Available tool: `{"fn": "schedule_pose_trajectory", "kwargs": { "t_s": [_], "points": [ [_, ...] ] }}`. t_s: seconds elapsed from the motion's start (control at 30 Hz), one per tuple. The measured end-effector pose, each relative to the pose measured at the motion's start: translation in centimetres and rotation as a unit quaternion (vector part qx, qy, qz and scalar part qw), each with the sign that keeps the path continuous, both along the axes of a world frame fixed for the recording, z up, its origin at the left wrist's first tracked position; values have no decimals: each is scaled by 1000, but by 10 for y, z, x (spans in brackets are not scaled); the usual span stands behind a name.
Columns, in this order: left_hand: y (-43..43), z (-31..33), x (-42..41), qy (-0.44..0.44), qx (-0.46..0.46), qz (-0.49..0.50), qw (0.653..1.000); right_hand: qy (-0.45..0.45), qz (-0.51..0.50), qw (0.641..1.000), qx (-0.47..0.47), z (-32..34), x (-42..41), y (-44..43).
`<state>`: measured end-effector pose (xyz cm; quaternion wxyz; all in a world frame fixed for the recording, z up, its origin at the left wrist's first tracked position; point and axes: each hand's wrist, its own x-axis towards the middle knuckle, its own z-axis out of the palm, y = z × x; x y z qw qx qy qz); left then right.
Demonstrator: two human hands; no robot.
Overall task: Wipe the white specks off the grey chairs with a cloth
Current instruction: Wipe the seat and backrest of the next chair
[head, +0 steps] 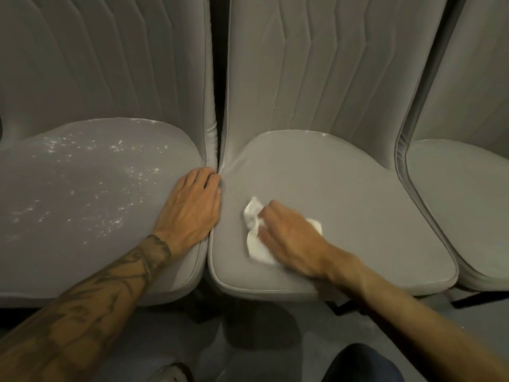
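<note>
Three grey padded chairs stand side by side. The left chair's seat (82, 205) is scattered with white specks (118, 147). The middle chair's seat (344, 194) looks plain grey, with a few faint specks along its back edge. My right hand (292, 238) presses a crumpled white cloth (254, 230) flat onto the front left of the middle seat; the cloth sticks out on both sides of the hand. My left hand (190, 208) rests palm down on the right edge of the left seat, fingertips at the gap between the two chairs.
A third grey chair (468, 205) is partly in view at the right. A narrow dark gap (219, 78) separates the left and middle backrests. Grey floor (261, 340) lies below the seats, with my knee (360, 365) and shoe at the bottom edge.
</note>
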<state>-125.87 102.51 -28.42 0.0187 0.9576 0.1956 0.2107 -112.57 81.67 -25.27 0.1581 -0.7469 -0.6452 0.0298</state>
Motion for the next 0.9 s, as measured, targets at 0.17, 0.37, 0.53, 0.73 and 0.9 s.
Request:
{"fn": "schedule_pose_trajectory", "kwargs": {
  "t_s": [0.17,0.37,0.53,0.73,0.9],
  "points": [
    [-2,4,-3,9,-7,-3,1000,-4,-24,999,-25,14,7,-22],
    [-3,10,-1,26,-26,-1,999,-42,-166,985,7,3,-14,-28],
    [2,5,-1,21,-16,-10,1000,-12,-139,990,27,3,-38,-43],
    [-1,10,-1,32,-15,-11,999,-56,-251,965,51,-2,-50,-55],
    [-3,13,-2,32,-29,-12,999,-26,-202,977,70,-3,-48,-56]
  ]
}}
